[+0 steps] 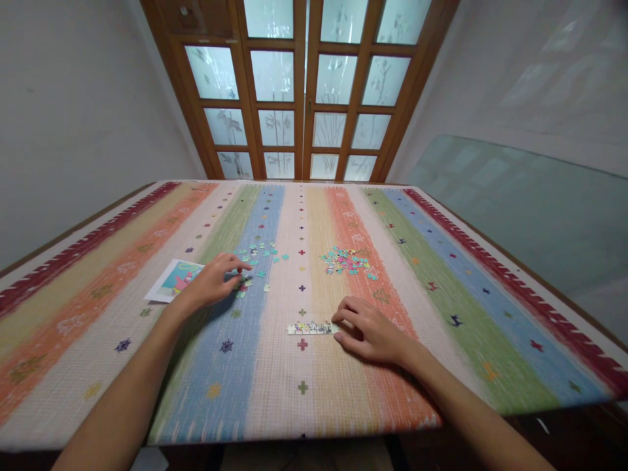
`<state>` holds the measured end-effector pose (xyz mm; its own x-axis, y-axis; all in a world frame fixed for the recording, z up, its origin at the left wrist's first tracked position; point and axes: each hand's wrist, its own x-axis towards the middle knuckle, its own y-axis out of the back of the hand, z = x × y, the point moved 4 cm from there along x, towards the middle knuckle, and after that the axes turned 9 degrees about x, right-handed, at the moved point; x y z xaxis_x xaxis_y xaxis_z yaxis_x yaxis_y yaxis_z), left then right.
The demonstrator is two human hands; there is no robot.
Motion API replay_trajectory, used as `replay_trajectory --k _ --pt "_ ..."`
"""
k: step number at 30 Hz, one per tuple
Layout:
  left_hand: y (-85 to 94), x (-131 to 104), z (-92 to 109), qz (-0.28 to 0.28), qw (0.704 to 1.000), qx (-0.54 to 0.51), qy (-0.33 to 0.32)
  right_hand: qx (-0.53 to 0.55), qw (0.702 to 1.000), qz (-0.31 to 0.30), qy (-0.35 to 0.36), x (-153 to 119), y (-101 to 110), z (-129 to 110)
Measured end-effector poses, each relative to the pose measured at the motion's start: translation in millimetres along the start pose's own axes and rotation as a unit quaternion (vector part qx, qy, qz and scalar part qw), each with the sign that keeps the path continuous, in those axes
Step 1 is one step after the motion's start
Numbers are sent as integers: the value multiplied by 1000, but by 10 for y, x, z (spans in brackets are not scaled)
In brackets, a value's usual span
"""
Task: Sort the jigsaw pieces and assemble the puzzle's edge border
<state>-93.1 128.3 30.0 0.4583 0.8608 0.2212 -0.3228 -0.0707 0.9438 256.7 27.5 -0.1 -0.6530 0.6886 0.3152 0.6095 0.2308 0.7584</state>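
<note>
My left hand (pixel 216 278) hovers at the near-left edge of a loose pile of jigsaw pieces (pixel 261 273), mostly teal and green. Its fingers are apart, and I see nothing held between them. Closer to me, a short strip of joined jigsaw pieces (pixel 310 328) lies flat on the cloth, running left to right. My right hand (pixel 367 332) rests on the table with thumb and forefinger closed on the strip's right end. Partly behind my left wrist lies a picture card (pixel 164 282) with a pink cartoon figure on a teal ground.
A second heap of jigsaw pieces (pixel 346 261), teal with some pink, lies beyond my right hand. The striped tablecloth (pixel 302 366) covers the table. Wooden doors with glass panes (pixel 304 111) stand behind it, and a pale glass panel (pixel 520 203) leans at the right.
</note>
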Motion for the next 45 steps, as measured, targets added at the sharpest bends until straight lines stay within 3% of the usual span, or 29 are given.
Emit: replay_trajectory --k 13,18,27,45 --pt "118 -115 -31 -45 999 -5 -24 1 1000 -7 -3 17 11 -22" --pt "26 -99 30 -31 999 1 -40 2 1000 -9 -1 11 3 -17" --pt "-226 -51 329 -25 997 -7 -70 -5 1000 -4 1 8 11 -21" --pt "-276 -36 374 -39 996 -16 -73 -1 1000 -11 -6 3 -2 -9"
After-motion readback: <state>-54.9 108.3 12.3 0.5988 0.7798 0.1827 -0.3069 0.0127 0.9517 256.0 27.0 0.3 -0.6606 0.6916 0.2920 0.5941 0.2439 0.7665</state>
